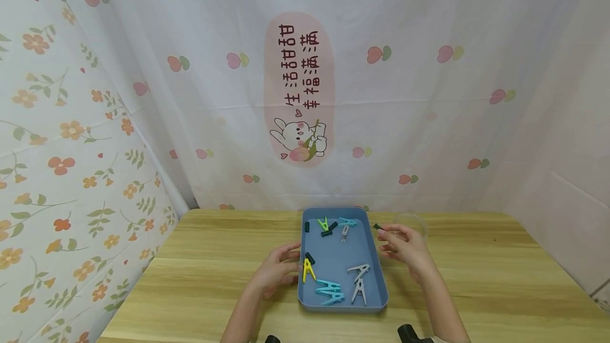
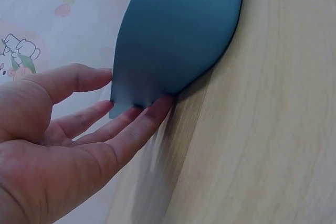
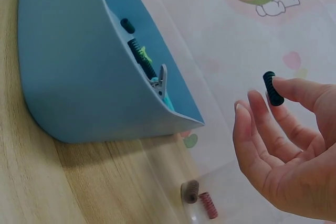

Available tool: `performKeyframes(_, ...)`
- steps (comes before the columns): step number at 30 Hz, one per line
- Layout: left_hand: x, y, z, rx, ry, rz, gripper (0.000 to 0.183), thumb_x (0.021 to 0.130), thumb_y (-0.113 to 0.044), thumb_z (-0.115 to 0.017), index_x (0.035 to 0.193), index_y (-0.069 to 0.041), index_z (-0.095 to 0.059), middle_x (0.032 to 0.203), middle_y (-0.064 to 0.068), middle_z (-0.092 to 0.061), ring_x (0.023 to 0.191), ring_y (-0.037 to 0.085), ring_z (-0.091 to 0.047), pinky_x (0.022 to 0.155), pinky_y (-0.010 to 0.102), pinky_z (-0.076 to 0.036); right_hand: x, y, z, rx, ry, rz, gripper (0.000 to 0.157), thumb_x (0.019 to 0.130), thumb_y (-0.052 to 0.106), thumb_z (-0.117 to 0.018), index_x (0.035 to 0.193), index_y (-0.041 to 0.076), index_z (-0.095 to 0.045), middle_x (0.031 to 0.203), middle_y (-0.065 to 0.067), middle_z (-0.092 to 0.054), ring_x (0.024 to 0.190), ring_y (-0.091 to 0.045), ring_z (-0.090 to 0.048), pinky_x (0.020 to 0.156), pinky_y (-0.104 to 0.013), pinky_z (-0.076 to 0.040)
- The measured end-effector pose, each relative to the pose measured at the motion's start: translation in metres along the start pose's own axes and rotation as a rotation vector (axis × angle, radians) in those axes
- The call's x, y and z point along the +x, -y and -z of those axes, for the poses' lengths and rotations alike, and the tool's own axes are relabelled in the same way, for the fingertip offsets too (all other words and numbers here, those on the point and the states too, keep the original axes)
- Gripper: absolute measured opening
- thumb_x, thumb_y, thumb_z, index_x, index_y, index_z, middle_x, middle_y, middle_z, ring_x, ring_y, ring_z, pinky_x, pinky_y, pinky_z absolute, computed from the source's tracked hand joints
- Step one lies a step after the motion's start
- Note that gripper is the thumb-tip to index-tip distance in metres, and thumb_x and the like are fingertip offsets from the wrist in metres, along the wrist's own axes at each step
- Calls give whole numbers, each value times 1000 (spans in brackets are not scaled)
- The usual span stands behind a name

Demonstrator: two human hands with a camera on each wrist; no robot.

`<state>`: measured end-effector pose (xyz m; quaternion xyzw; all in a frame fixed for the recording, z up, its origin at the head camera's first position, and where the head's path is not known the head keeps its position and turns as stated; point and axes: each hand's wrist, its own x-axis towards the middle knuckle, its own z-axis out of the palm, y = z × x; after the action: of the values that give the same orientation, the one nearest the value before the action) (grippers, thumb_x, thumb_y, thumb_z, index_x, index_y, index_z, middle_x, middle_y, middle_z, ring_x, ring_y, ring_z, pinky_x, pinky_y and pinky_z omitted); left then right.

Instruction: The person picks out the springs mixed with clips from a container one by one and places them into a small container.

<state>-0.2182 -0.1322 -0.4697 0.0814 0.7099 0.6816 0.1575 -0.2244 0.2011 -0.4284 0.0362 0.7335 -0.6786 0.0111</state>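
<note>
My right hand [image 1: 405, 245] pinches a small dark green ribbed cylinder [image 3: 273, 88] between thumb and forefinger, just past the right wall of a blue plastic tray [image 1: 378, 263]. The other fingers curl loosely below it. My left hand [image 1: 278, 270] lies against the tray's left wall, fairly straight fingertips touching the outside and the thumb at the rim. Inside the tray are several more dark green cylinders [image 1: 307, 226], a yellow clothespin [image 1: 308, 270], a lime green clothespin [image 1: 323, 224], and several light blue clothespins [image 1: 330, 296] and grey clothespins [image 1: 359, 291].
A clear round container [image 1: 418, 222] stands behind my right hand. Low in the right wrist view show a brown ribbed cylinder [image 3: 191, 191] and a red ribbed cylinder [image 3: 209, 205]. The wooden table [image 1: 214, 258] ends at a patterned curtain [image 1: 429, 136].
</note>
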Motion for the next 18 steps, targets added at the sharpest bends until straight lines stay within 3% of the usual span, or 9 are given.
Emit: performKeyframes(18,-1,-3,0,-12,4,4,67,95,4,-62,155,11,-36,151,39,-44,123,35,-63,100,55,-57,-2,4,9,-15,-44,14,30,105,11,-65,127,-9,-60,89,3,-74,74,-10,-70,75,-29,-63)
